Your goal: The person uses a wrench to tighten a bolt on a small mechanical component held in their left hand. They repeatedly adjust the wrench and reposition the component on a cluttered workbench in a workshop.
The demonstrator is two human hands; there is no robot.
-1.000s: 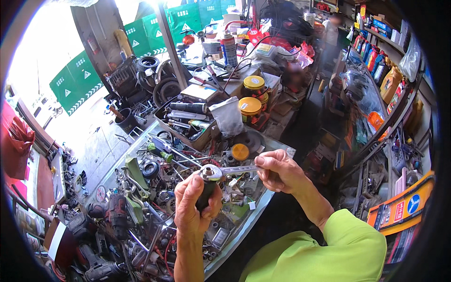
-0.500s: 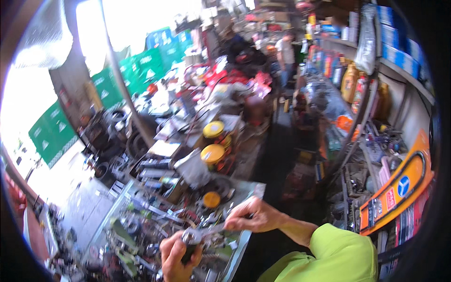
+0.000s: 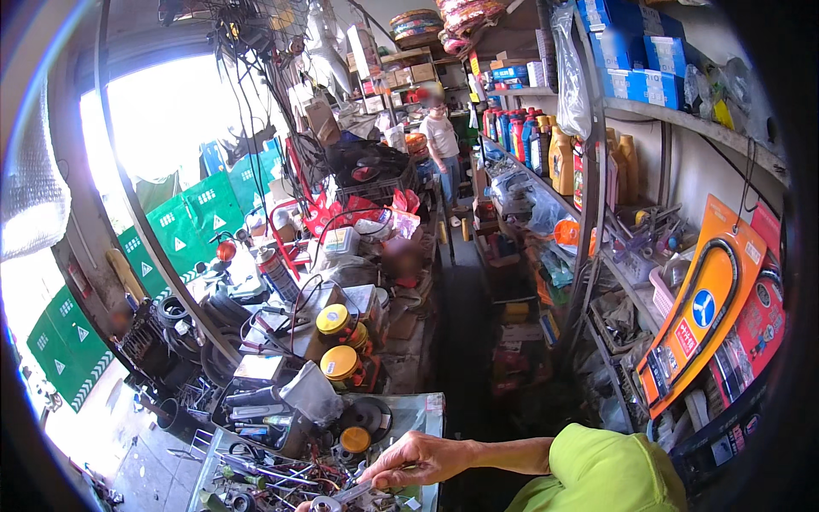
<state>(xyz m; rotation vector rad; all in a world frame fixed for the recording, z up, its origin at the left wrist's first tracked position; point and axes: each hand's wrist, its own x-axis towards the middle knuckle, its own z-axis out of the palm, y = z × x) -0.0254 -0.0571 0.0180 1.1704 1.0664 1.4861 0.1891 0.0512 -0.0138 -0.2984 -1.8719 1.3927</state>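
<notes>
Wrench [image 3: 357,490] in the right hand [image 3: 415,458] grip, long axis slanting down-left toward the cluttered workbench [image 3: 426,405]; left hand mostly out of view.

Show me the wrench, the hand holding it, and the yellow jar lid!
wrench [image 3: 357,491], head view, on its metal shaft.
right hand [image 3: 418,456], head view, on its back.
yellow jar lid [image 3: 339,362], head view, on its top.

A slim silver metal wrench [image 3: 358,491] lies nearly level at the frame's bottom edge, pinched at one end, above a cluttered tool tray.
</notes>
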